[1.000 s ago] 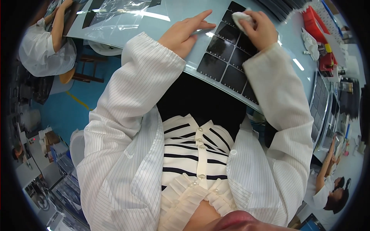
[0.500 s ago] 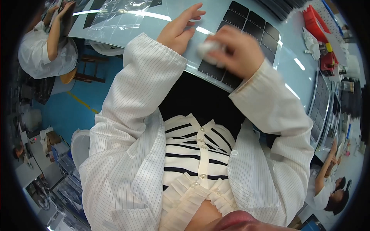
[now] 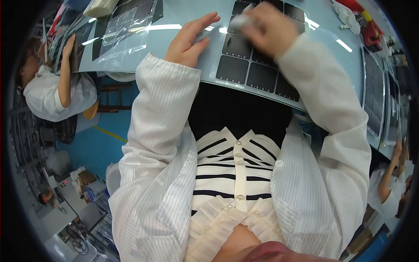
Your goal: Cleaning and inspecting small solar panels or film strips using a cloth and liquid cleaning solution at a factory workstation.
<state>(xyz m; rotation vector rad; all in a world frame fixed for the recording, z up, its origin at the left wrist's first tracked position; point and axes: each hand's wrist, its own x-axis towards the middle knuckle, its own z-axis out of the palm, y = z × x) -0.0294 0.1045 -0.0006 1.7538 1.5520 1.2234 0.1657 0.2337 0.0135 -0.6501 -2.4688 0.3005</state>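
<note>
My right hand is closed on a white cloth wad, slightly smeared by motion. It is over the far part of a sheet of dark, rounded square panels set in rows on the glossy table. A greyish smudge marks one panel just below the wad. To the left of the sheet, my left hand rests edge-on near the table's front edge. Its fingers are stretched out and it holds nothing. My right hand and sleeve hide several panels.
Clear plastic film lies at the table's left. Crumpled white tissue and red containers stand at the far right, above more panel sheets. A co-worker sits at left; another is at right.
My right hand has moved with the wad from the nearer panels to the farther ones. My left hand has stayed open, about where it was. The whole view has shifted a little.
</note>
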